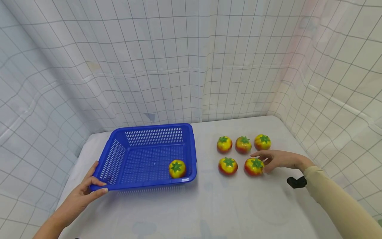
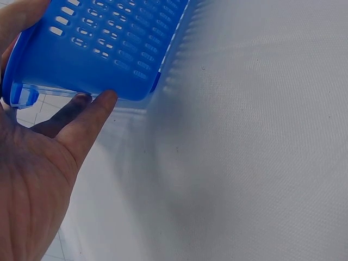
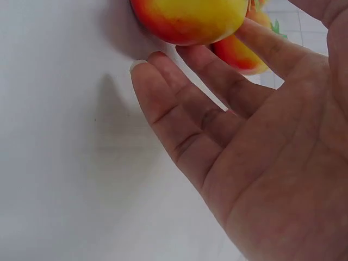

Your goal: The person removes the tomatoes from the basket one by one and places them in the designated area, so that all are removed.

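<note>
My left hand [image 1: 78, 196] grips the near left corner of a blue plastic basket [image 1: 143, 184], its fingers and thumb spread around the rim. The left wrist view shows the thumb against the slotted basket wall [image 2: 103, 60]. Inside the basket, towards its near right corner, sits one red-and-yellow tomato [image 1: 177, 168] with a green leafy top. My right hand [image 1: 280, 159] reaches to the near right tomato [image 1: 253, 166] on the table. Seen from the right wrist, its fingers are loosely extended beside and under the tomato [image 3: 190, 19], not closed around it.
Right of the basket, three tomatoes stand in a back row, among them a left one [image 1: 224, 144] and a right one [image 1: 262, 142]. Another tomato [image 1: 228, 166] is in the front row. White grid-patterned curtains [image 1: 167, 66] enclose the white table [image 1: 209, 212] at the back and sides.
</note>
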`<act>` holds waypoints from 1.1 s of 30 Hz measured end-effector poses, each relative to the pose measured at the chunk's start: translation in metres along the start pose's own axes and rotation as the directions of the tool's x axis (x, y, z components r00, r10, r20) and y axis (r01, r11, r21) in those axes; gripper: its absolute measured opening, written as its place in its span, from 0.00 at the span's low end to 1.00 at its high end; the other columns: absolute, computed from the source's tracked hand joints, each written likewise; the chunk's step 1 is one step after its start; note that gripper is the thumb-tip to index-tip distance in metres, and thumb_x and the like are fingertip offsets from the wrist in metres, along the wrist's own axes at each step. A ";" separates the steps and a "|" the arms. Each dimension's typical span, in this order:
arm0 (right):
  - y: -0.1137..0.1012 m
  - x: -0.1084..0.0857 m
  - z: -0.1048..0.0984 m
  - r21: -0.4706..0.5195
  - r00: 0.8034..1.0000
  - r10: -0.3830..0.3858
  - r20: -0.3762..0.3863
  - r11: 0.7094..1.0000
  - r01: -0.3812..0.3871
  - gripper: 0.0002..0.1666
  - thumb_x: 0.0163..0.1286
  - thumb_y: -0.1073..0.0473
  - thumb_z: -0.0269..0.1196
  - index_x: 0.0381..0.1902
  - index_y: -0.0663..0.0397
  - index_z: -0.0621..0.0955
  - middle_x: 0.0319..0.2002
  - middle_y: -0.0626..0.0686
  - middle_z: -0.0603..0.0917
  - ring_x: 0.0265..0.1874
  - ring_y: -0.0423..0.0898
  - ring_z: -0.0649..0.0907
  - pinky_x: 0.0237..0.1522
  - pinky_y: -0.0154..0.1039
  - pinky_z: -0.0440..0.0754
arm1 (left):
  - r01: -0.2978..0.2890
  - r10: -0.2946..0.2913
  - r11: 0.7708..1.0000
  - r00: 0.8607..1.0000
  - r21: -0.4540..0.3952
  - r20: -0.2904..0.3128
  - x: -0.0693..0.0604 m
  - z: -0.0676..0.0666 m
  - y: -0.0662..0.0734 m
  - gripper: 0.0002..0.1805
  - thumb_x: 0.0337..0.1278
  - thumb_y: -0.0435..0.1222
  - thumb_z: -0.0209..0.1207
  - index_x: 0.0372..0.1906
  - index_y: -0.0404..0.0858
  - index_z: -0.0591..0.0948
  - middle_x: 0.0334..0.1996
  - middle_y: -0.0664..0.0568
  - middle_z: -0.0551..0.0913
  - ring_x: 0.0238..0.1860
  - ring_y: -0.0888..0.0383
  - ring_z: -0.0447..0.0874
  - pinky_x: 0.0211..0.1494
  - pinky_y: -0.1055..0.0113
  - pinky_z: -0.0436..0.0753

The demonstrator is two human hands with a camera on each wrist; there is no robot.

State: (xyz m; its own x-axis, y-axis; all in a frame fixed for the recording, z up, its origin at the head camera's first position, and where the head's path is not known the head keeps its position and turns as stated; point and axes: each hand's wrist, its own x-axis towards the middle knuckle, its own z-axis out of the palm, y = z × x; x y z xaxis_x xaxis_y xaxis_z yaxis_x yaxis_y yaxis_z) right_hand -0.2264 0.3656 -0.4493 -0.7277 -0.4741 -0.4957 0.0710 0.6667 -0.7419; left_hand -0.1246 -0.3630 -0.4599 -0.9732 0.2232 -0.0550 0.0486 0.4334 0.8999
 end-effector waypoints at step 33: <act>-0.050 -0.007 -0.025 -0.094 0.973 -0.169 -0.154 0.983 0.156 0.34 0.73 0.46 0.65 0.73 0.42 0.71 0.63 0.54 0.79 0.61 0.53 0.77 0.61 0.52 0.73 | -0.009 0.009 1.000 1.000 -0.011 0.016 -0.001 -0.001 0.000 0.11 0.76 0.34 0.56 0.49 0.30 0.71 0.81 0.70 0.26 0.76 0.27 0.24 0.53 0.88 0.64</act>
State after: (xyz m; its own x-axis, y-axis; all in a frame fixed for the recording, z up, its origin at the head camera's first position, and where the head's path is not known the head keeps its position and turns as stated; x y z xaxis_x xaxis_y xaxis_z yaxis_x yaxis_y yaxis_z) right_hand -0.2420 0.3493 -0.3976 -0.8254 -0.4860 -0.2873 -0.1080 0.6354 -0.7646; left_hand -0.1242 -0.3644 -0.4596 -0.9690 0.2412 -0.0535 0.0549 0.4213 0.9053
